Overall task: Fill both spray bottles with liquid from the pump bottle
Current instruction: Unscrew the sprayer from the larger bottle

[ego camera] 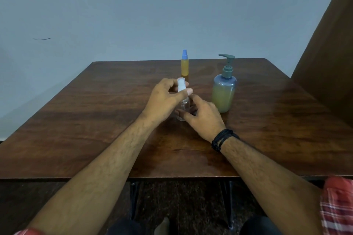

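So that its white spray cap (pixel 181 84) can twist off for filling, my right hand (pixel 202 116) grips the clear spray bottle (pixel 183 107) mid-frame on the worktop (pixel 95 120) while my left hand (pixel 164 99) pinches the cap.

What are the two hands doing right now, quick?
Left hand: pinching the white spray cap of the small clear plastic spray bottle.
Right hand: fingers curled round that bottle's body, holding it on the brown wooden table.
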